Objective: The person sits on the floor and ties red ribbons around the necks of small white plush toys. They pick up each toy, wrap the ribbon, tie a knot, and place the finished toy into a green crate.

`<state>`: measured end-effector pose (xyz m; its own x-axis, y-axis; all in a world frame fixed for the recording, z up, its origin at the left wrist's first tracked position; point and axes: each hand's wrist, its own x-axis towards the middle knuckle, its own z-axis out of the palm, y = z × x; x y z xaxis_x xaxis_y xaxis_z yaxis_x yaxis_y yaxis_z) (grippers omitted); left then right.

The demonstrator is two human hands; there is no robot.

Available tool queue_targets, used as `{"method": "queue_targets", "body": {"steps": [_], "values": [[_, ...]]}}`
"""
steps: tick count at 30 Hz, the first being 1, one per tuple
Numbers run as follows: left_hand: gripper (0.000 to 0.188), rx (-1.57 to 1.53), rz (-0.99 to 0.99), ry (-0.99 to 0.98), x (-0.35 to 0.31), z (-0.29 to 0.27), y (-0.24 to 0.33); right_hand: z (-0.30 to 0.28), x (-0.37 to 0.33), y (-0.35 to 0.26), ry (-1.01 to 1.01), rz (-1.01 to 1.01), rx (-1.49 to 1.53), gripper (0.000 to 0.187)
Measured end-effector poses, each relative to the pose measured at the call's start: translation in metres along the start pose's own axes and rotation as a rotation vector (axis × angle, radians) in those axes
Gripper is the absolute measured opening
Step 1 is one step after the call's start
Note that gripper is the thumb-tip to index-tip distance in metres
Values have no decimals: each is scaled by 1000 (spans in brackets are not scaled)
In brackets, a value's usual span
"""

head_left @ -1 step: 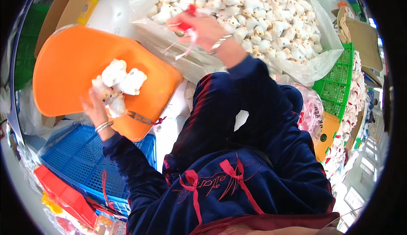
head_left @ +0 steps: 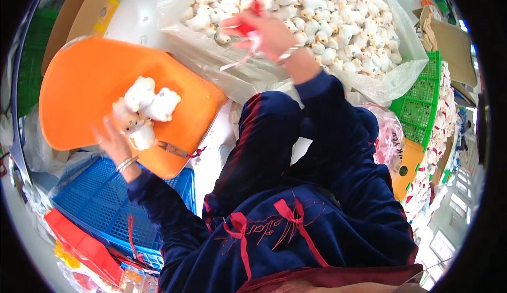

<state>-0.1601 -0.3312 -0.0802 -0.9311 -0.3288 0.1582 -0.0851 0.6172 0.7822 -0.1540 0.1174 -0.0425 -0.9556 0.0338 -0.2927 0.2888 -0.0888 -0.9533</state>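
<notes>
My right hand [head_left: 270, 36] is closed round a small red item [head_left: 245, 27] with a pale ribbon [head_left: 248, 55] trailing from it. Motion smears it, so its kind is unclear. It hovers over the near-left edge of a clear plastic bag [head_left: 232, 73] full of small white plush toys [head_left: 327, 23]. Fingers apart and holding nothing, my left hand [head_left: 113, 142] is at the near edge of an orange plastic seat [head_left: 79, 92]. Just right of its fingers lies a cluster of several white plush toys [head_left: 141, 93]. A pair of thread snips [head_left: 173, 149] rests near them.
A blue plastic crate [head_left: 95, 187] stands under the seat at left, with a red bin [head_left: 79, 245] nearer. Cardboard boxes [head_left: 76, 15] are at the far left. To the right are a green crate [head_left: 417, 103] and a pink-white plastic bag [head_left: 388, 134].
My right hand has moved slightly right with the red item. My left hand has shifted a little left, away from the plush toys.
</notes>
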Motion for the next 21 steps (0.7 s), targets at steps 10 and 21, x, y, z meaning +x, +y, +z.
{"method": "queue_targets", "body": {"steps": [10, 21], "values": [[54, -671, -41, -890, -117, 276, 215, -266, -48, 160, 815, 442, 353, 19], [109, -108, -322, -1486, -219, 552, 75, -306, -113, 277, 857, 864, -46, 31]]}}
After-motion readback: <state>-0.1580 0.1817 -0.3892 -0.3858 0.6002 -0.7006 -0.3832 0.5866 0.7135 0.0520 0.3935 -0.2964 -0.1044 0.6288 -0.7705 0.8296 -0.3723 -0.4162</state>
